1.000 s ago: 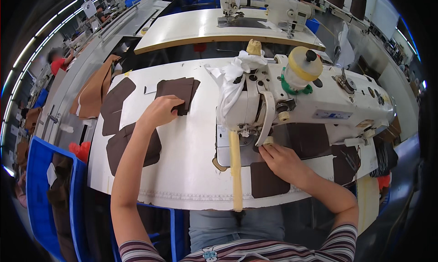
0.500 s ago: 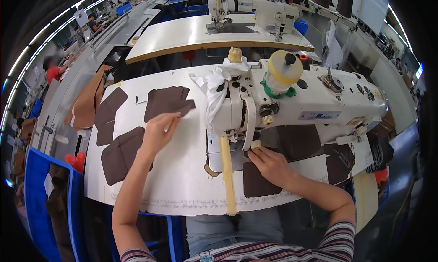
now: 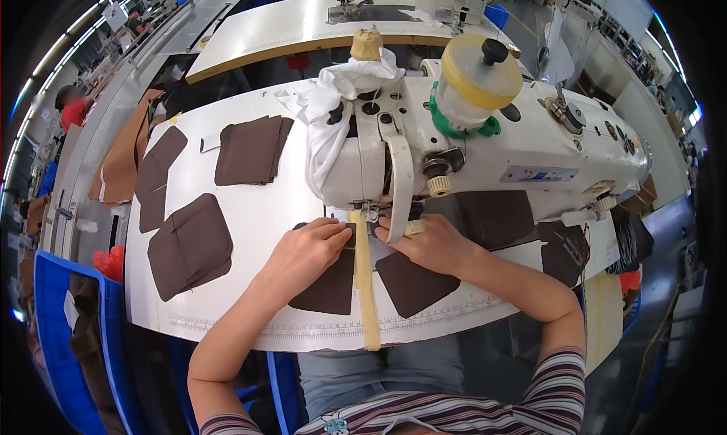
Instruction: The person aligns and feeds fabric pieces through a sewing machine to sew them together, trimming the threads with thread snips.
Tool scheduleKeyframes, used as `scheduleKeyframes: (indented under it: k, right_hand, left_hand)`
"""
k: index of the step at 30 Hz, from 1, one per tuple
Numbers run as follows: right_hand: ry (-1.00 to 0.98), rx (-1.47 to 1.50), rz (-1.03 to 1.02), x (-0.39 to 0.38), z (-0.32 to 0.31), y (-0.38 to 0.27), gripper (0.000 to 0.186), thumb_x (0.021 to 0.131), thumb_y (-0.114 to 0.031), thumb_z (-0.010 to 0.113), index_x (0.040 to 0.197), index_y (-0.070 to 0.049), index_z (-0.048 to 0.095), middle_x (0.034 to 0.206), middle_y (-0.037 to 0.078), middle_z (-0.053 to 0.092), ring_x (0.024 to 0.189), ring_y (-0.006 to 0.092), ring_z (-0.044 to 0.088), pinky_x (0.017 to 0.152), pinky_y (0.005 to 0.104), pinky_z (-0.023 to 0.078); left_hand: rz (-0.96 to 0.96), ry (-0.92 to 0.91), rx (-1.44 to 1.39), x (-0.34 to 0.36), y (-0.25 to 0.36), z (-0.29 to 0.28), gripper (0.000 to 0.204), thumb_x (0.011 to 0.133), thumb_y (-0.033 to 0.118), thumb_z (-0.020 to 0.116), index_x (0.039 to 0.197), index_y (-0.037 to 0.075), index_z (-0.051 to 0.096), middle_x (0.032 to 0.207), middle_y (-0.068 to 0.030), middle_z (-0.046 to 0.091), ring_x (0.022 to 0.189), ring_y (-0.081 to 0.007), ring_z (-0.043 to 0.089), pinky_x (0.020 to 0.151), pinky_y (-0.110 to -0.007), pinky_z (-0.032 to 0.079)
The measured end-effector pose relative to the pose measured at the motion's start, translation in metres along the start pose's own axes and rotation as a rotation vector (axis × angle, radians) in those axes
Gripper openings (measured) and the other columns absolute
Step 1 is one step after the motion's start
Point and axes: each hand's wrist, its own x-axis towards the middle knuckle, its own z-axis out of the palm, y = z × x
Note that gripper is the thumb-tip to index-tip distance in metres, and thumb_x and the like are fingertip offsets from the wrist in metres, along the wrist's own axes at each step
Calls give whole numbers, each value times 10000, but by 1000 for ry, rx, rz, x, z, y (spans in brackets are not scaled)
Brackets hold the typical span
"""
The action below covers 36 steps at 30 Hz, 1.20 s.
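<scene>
Two dark brown fabric pieces lie under the needle area of a white sewing machine, on either side of a yellow tape strip. My left hand is closed on the upper edge of the left fabric piece, fingertips beside the tape. Right of the needle, my right hand has its fingers pinched at the upper edge of the right fabric piece. The presser foot area is partly hidden by the machine's curved guard and my fingers.
At the left of the white table sit a neat stack of brown pieces and several looser brown pieces. More brown fabric lies under the machine arm. A blue bin stands at lower left; a thread-oil-like yellow-topped container tops the machine.
My left hand has come from the stack at the left to the needle area, bringing a brown piece. My right hand has shifted slightly left and the right piece has turned. The view has shifted.
</scene>
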Motion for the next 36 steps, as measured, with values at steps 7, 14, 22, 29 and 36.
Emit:
scheduleKeyframes:
  k: [7,14,22,29,36]
  right_hand:
    - [88,40,24,0,10,1,191,747,-123,654,933,-82,666,770,21,596,734,165,620,590,282,541]
    - [53,74,80,2,13,-1,112,750,-130,662,852,-87,644,752,24,573,733,179,627,614,297,550]
    - [77,41,49,4,10,-3,85,700,-115,671,737,-84,601,753,24,557,747,163,605,612,285,553]
    - [63,22,60,4,8,-5,92,657,-101,676,700,-75,600,737,20,545,755,164,591,592,273,548]
    - [40,-21,37,1,9,-5,96,646,-91,682,628,-67,591,735,53,547,769,183,591,587,282,549]
  left_hand:
    - [-62,118,35,6,8,18,176,774,33,672,935,15,603,879,-98,676,908,-225,678,673,-322,571]
    - [74,247,-33,10,-6,33,106,752,36,708,826,15,635,889,-83,689,943,-230,686,684,-323,581]
    - [233,253,92,11,-7,41,290,701,36,632,984,0,687,1002,-91,672,1012,-240,653,706,-313,583]
    - [231,234,120,10,-8,41,322,700,47,637,1017,3,678,994,-79,649,1012,-229,633,684,-308,574]
    - [215,210,99,12,-8,41,328,703,52,634,1025,7,674,999,-77,640,996,-226,628,695,-309,570]
